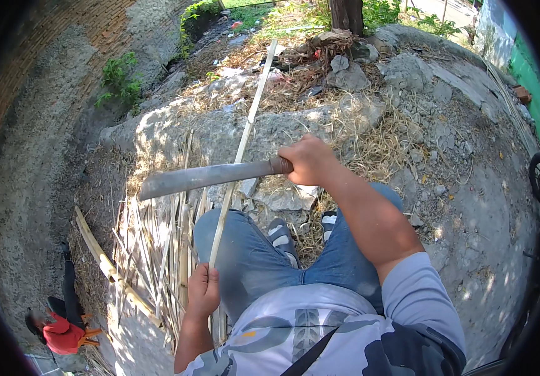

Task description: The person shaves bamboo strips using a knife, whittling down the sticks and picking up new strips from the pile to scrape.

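Note:
My right hand (311, 161) is closed around the handle of a machete (204, 178), whose broad grey blade points left across the view. Under or against that blade runs a long, pale bamboo strip (251, 119), slanting up and away from me. Its near end sits in my closed left hand (203, 289), beside my left knee. The blade crosses the strip around its middle; whether it cuts into it, I cannot tell. To the left of my leg lies a pile of split bamboo strips (163, 250).
Two thicker bamboo pieces (98, 254) lie left of the pile. A person in red (63, 332) sits on an orange stool at the lower left. Ahead are a concrete ledge (207, 128), curly shavings (376, 135) and a tree trunk (346, 15). A wheel (538, 178) shows at right.

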A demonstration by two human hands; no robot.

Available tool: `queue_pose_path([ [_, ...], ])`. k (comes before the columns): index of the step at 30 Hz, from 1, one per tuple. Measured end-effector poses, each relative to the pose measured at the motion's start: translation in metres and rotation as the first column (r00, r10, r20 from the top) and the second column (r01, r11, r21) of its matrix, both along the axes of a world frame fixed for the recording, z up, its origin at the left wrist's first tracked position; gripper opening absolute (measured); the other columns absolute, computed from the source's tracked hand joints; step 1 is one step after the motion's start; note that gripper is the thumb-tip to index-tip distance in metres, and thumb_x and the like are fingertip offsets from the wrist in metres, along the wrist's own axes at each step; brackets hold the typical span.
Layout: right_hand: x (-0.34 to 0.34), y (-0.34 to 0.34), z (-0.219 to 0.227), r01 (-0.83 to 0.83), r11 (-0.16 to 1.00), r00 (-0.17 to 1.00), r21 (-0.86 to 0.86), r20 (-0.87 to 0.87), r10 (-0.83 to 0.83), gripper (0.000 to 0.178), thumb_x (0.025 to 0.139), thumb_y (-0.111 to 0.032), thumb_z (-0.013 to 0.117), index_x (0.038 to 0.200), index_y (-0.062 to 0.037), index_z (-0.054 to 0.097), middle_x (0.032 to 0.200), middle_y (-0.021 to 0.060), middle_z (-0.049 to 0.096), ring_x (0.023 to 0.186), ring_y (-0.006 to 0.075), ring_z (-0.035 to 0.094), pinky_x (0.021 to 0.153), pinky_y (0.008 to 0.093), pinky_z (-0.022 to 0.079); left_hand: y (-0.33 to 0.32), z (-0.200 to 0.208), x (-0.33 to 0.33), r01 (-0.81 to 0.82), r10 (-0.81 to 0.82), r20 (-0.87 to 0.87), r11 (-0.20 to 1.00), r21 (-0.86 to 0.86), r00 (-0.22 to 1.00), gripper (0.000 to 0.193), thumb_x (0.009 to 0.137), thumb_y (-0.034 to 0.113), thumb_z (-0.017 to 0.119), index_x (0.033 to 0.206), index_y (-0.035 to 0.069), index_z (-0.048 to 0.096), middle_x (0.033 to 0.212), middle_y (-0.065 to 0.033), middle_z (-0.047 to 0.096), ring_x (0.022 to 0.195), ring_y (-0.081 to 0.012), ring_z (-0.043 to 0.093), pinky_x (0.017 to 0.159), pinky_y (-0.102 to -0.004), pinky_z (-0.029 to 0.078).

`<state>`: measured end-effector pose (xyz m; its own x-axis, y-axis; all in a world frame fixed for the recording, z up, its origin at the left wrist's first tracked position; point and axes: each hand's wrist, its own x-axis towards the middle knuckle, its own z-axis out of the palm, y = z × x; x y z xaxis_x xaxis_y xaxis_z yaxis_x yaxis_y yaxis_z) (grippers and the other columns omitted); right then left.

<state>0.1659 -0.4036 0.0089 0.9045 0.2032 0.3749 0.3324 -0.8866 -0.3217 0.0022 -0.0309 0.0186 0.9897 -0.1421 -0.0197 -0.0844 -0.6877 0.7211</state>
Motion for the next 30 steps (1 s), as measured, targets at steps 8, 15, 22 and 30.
queue_pose_path([
  [8,0.005,0.002,0.009,-0.237,0.954,0.952,-0.185,0.153,0.266,0.017,0.067,-0.021,0.075,0.079,-0.0157,0.066,0.069,0.0066,0.069,0.069,0.0295,0.066,0.079,0.0390,0.051,0.002,-0.006,0.007,-0.006,0.003,-0.032,0.996,-0.085,0.999,0.023,0.105,0.019,0.054,0.100,-0.002,0.062,0.070,-0.0062,0.058,0.063,-0.0128,0.052,0.059,-0.0323,0.044],
  [15,0.020,-0.040,0.005,0.289,0.945,0.957,0.153,-0.041,-0.286,0.018,0.075,-0.027,0.074,0.086,-0.0152,0.067,0.075,0.0102,0.070,0.075,0.0323,0.069,0.075,0.0463,0.053,0.048,0.010,-0.026,-0.082,0.082,0.008,0.990,0.117,0.997,0.024,0.105,0.019,0.052,0.093,0.000,0.062,0.065,-0.0057,0.058,0.060,-0.0135,0.054,0.058,-0.0321,0.045],
  [22,-0.007,0.035,0.004,-0.287,0.940,0.943,-0.182,0.118,0.311,0.021,0.060,-0.022,0.076,0.076,-0.0175,0.064,0.067,0.0038,0.067,0.069,0.0265,0.068,0.083,0.0371,0.049,0.020,-0.010,0.000,-0.042,0.040,0.031,0.997,0.069,0.999,0.031,0.107,0.026,0.052,0.094,0.000,0.062,0.064,-0.0157,0.059,0.056,-0.0265,0.057,0.056,-0.0393,0.046],
  [30,0.031,-0.077,0.018,0.565,0.749,0.825,0.346,-0.271,-0.497,0.025,0.078,-0.027,0.071,0.088,-0.0041,0.066,0.079,0.0170,0.071,0.074,0.0361,0.068,0.071,0.0466,0.053,0.099,-0.002,-0.073,-0.168,0.140,0.142,0.964,0.208,0.980,0.044,0.106,0.032,0.050,0.075,0.002,0.055,0.056,-0.0149,0.050,0.050,-0.0288,0.052,0.052,-0.0432,0.041],
])
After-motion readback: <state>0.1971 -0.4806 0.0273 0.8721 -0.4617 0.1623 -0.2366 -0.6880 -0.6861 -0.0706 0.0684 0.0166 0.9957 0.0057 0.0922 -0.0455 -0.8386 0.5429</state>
